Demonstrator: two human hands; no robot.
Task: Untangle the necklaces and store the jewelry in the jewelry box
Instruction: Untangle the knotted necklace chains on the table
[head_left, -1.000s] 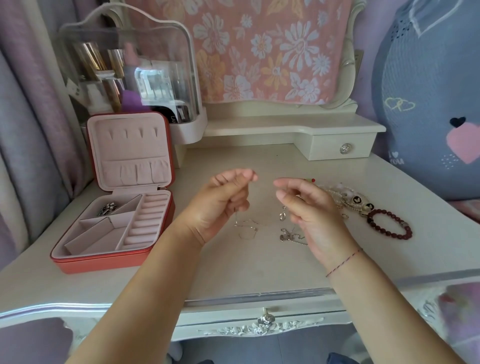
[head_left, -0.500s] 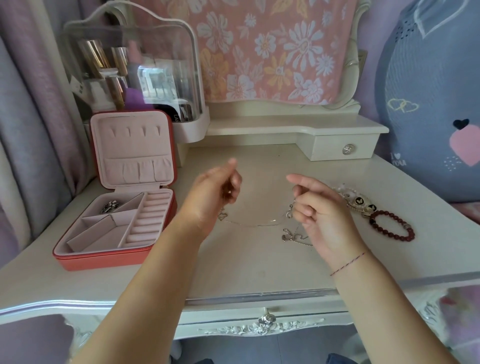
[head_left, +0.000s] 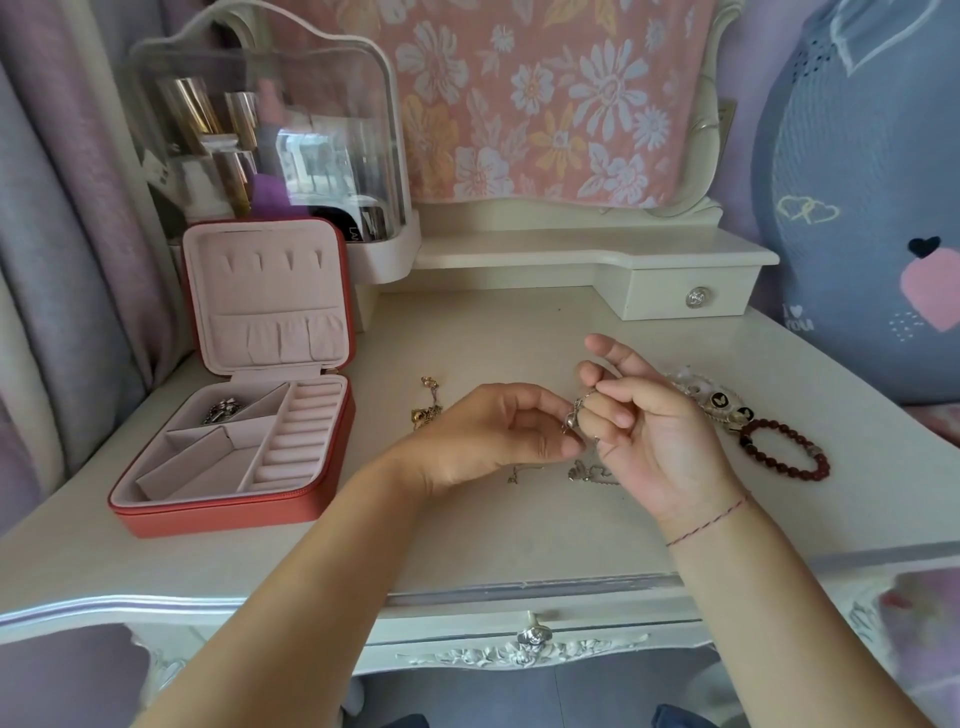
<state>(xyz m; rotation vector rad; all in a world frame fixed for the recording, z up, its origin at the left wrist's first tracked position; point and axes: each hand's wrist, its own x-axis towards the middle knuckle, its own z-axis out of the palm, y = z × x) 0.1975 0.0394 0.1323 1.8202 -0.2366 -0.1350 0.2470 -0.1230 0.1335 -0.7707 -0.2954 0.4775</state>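
A red jewelry box stands open at the left of the dressing table, with a silver piece in its back-left compartment. Above the table's middle my left hand and my right hand meet, both pinching a thin silver necklace bunched between their fingertips. Another silver chain lies on the table under my hands. A gold necklace lies to the left of my left hand.
A dark red bead bracelet and a pale bracelet with black heart beads lie at the right. A clear cosmetics organizer stands behind the box. A small drawer sits at the back right.
My hands were apart with the necklace stretched between them. They have come together and lowered, and the chain is now gathered between the fingertips.
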